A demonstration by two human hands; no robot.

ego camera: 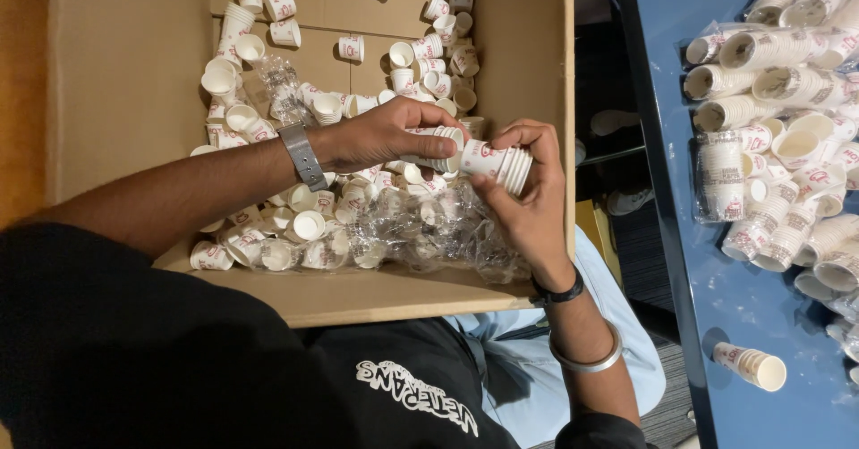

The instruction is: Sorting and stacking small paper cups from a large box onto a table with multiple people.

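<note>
Above the open brown cardboard box (125, 73) of loose cups, the left hand (380, 136) clamps a short stack of small white paper cups (436, 148), long axis sideways. The right hand (528, 190), fingers curled, grips a second white paper-cup stack (499, 163), rims pointing right toward the blue counter (680, 234).

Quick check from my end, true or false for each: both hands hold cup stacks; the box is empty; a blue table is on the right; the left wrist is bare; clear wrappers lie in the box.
1. Left hand and right hand each hold a cup stack: true.
2. The cardboard box is empty: false, loose cups fill it.
3. A blue table stands on the right: true.
4. The left wrist is bare: false, it wears a grey watch.
5. Clear plastic wrappers lie inside: true.
</note>
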